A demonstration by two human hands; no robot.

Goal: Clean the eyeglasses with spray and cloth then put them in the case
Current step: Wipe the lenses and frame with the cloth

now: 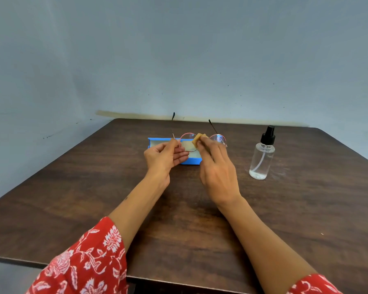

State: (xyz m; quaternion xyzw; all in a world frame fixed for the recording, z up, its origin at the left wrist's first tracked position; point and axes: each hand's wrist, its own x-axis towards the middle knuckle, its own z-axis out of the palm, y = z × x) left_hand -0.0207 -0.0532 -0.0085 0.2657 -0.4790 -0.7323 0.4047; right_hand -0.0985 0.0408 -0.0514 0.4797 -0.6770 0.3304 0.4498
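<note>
The glasses (202, 140) are held up over the middle of the bench (94, 187), above the open case (191, 160). Their round lenses are rimmed in pink, and both thin temples are unfolded and point up and away toward the far wall, each ending in a dark tip.

The left hand (164, 154) is clamped on the left end of the frame, near the hinge of the left temple; its grip is made by thumb and fingertips, with the other fingers curled loosely below. The right hand (218, 166) is seen from the back, and a small tan cloth (198, 138) is pinched in its fingertips. The cloth is pressed against the frame between the two lenses, at the inner edge of the left lens. The right lens is seen just beyond the right knuckles, partly hidden by them.

The blue case is lain open on the bench directly under the hands, with a pale lining shown inside; its near right corner is visible between the two wrists.

A clear spray bottle (262, 158) with a black pump head is stood upright on the bench to the right, well apart from the hands, with a little liquid at its bottom.

Red floral sleeves (83, 262) are seen at the near edge.
</note>
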